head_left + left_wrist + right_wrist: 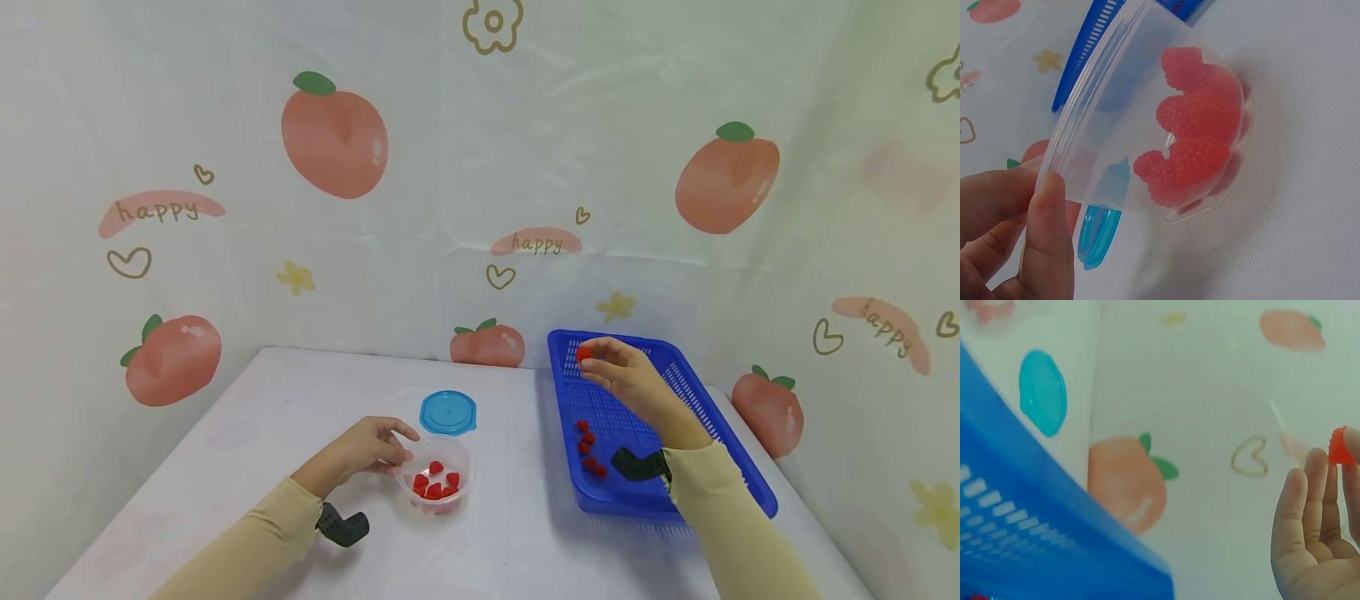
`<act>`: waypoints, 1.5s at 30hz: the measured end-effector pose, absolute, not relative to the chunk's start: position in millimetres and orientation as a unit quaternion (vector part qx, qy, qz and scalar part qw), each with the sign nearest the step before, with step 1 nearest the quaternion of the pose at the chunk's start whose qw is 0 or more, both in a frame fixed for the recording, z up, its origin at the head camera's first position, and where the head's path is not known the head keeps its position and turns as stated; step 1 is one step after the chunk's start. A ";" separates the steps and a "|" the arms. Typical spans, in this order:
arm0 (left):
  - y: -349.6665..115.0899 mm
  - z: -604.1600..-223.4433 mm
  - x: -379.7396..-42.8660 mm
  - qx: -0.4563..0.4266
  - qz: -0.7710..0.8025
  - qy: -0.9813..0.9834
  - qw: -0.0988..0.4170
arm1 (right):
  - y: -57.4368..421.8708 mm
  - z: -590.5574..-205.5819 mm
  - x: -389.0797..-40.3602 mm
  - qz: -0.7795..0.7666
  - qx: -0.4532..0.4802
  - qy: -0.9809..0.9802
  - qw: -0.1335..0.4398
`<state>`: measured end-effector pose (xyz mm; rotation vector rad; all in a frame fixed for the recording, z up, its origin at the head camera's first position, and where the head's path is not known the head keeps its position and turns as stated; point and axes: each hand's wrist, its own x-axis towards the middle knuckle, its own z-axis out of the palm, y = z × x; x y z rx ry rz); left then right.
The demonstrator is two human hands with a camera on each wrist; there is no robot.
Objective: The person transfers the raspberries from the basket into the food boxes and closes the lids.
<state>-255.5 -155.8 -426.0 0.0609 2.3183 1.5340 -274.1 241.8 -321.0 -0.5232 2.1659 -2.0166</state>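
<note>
Head view: left hand [369, 447] at the left side of the clear tub [464, 461], fingers on its rim; tub stands on the counter [510, 508], several raspberries [434, 492] in it. Blue lid [447, 412] lies flat just beyond the tub. Right hand [636, 379] is up over the far left part of the blue basket [615, 410], fingertips pointing left, one raspberry held at the tips [583, 355]. More raspberries [583, 447] in the basket along its left side. Step looks like a one-at-a-time transfer between tub and basket, mid-carry; can't tell which way. If basket-bound, next move calls for lowering and loosening the pinch; if tub-bound, a swing left over the rim, then release.

Left wrist view: thumb and finger pinch the tub rim, gap only as wide as the wall, so grip is near closed. Reads as steadying. Raspberries clustered at the tub bottom. Lid shows behind, basket farther off.

Right wrist view: held raspberry at right edge of view, pinched by thumb and finger, partly covered; other fingers fairly straight, clear of it. Nothing under the raspberry, so pinch needs to stay light but firm. Basket edge, lid and a blurred bit of tub at left.
</note>
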 end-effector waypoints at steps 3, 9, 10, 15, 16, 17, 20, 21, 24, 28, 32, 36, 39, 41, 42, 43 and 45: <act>-155.7 -425.1 -254.3 0.022 0.542 0.820 0.180 | 231.5 -319.9 -268.6 -0.660 -0.179 0.726 0.074; -155.8 -425.3 -254.5 0.019 0.544 0.819 0.182 | 211.5 -318.9 -255.1 -0.656 -0.198 0.724 0.085; -156.0 -425.4 -254.8 0.019 0.544 0.819 0.182 | 207.7 -319.0 -252.8 -0.659 -0.202 0.719 0.088; -155.8 -426.5 -256.3 0.016 0.544 0.819 0.181 | 187.8 -324.6 -242.9 -0.665 -0.210 0.709 0.102; -155.7 -426.6 -256.3 0.016 0.544 0.819 0.181 | 183.2 -326.1 -240.7 -0.666 -0.208 0.709 0.104; -155.6 -426.7 -256.2 0.017 0.544 0.819 0.180 | 178.8 -328.2 -238.9 -0.666 -0.205 0.709 0.107; -155.5 -426.0 -255.0 0.020 0.545 0.819 0.179 | 165.2 -335.0 -233.5 -0.665 -0.201 0.710 0.111; -155.5 -426.1 -255.0 0.020 0.545 0.819 0.178 | 160.6 -337.6 -231.6 -0.663 -0.198 0.713 0.111; -155.6 -425.7 -254.6 0.020 0.549 0.816 0.179 | 148.4 -346.1 -227.0 -0.655 -0.192 0.722 0.116; -156.1 -426.2 -255.5 0.020 0.551 0.814 0.182 | 134.6 -359.7 -222.5 -0.649 -0.182 0.727 0.132; -156.5 -426.3 -256.0 0.024 0.551 0.814 0.183 | 124.0 -375.2 -218.8 -0.651 -0.168 0.726 0.144; -156.7 -427.0 -255.6 0.028 0.550 0.815 0.182 | 115.7 -392.6 -216.2 -0.651 -0.154 0.728 0.153; -157.0 -426.7 -255.3 0.030 0.550 0.814 0.182 | 110.9 -405.6 -215.9 -0.653 -0.148 0.725 0.161; -157.3 -426.0 -255.5 0.031 0.550 0.814 0.184 | 108.4 -413.3 -216.5 -0.655 -0.144 0.724 0.161; -157.5 -425.9 -255.8 0.032 0.550 0.814 0.186 | 107.4 -416.5 -217.0 -0.656 -0.141 0.724 0.159; -157.7 -425.7 -256.2 0.034 0.549 0.814 0.189 | 106.6 -419.7 -217.8 -0.657 -0.138 0.724 0.157; -157.8 -425.5 -256.9 0.031 0.549 0.813 0.191 | 105.3 -424.9 -219.6 -0.655 -0.134 0.729 0.150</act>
